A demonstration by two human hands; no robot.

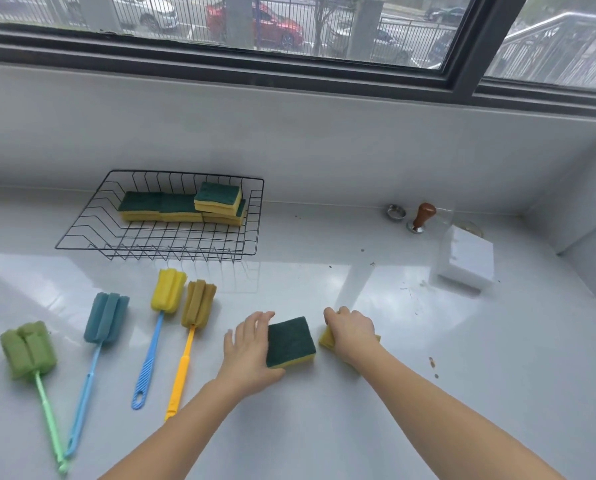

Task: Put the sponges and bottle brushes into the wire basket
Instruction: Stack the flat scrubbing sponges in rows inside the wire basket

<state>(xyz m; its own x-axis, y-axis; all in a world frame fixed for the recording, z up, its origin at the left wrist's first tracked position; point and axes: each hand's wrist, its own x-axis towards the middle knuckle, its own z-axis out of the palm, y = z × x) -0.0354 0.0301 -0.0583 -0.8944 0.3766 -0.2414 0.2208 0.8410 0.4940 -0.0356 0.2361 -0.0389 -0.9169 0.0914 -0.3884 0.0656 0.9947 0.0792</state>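
A black wire basket (81, 233) stands at the back left of the white counter, holding several green-topped yellow sponges (216, 199) along its far side. In front of it lie several foam bottle brushes: green (28, 348), blue (106, 318), yellow with a blue handle (167, 291) and ochre with an orange handle (197, 304). My left hand (246, 344) grips the left edge of a green-and-yellow sponge (291, 341) lying on the counter. My right hand (352, 329) covers and grasps a second yellow sponge (326, 339), mostly hidden beneath it.
A white box (468, 261) sits at the right, with a wooden-handled tamper (421, 218) and a metal ring (396, 212) behind it near the wall. A window ledge rises behind the counter. Small crumbs dot the counter on the right.
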